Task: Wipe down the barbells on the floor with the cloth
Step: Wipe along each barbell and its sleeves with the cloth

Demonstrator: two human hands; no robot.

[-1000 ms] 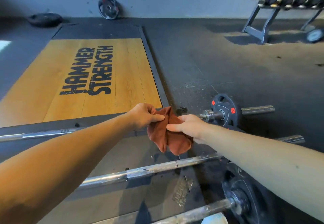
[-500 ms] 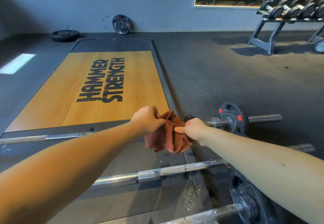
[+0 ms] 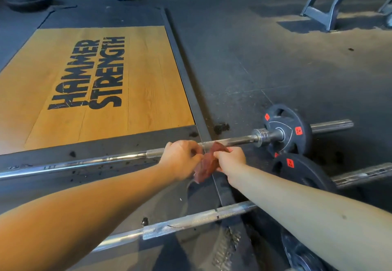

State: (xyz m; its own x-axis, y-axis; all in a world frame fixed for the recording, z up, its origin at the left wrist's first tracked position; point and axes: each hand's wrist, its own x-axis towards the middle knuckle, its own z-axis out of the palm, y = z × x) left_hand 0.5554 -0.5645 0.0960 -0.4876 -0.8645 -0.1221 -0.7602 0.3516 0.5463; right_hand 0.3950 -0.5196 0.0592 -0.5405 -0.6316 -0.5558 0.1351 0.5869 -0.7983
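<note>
Gym floor, barbells lying side by side. Person leans out, both arms stretched over the nearer barbell (image 3: 191, 222) toward the far barbell (image 3: 95, 161).

Left hand (image 3: 181, 158) and right hand (image 3: 230, 158) each pinch an end of the rust-red cloth (image 3: 206, 165), fingers curled into it. Cloth is bunched between them, right at the far shaft. Whether it touches steel, cannot tell: the hands are blurred.

Wiping stroke judged not yet begun; the cloth looks mid-fold.

Risks as I read them:
- Bunched that tight, little fabric meets the bar, so a pass could skip most of the shaft.
- Knurled sections may snag a loose corner and tug it out of a light pinch.
- The far bar rests on one round plate (image 3: 284, 130) at its right end, so a sideways push could roll it.
- Long reach across the near bar: a shin or foot could catch it
</note>
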